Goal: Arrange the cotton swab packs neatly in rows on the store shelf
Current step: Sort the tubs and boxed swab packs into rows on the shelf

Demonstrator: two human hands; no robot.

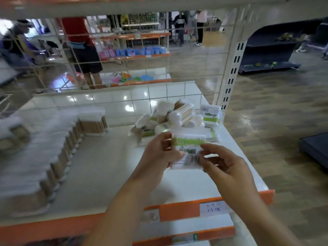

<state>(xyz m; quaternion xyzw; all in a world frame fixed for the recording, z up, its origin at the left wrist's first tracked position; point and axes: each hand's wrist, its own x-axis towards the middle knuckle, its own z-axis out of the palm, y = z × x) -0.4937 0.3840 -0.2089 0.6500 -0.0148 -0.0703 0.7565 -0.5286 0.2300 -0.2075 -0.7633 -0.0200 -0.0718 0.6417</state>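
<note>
Hands meet above the white store shelf [99, 167], and between them we hold one cotton swab pack [188, 151] with a green band and a barcode on its label. Our left hand [159, 157] grips the pack's left edge, its fingers [166, 139] curled over the top corner and the thumb lying on the label. Our right hand [225, 167] pinches the pack's right side near the barcode, fingers bent round the edge. The held pack hangs just above the shelf, near its right end and in front of the loose pile of packs [175, 118].

That pile lies behind the held pack, the packs tumbled at odd angles, some showing wooden sticks, with one pack [210, 114] standing upright at the pile's right. Left of the held pack, well apart from it, rows of packs [53, 150] stand upright in a tidy block running along the shelf's left part. Below the held pack runs the shelf's orange front strip [179, 210], with a handwritten price label [213, 208] on it. Behind the pile rises a white wire-grid back panel [124, 59].
</note>
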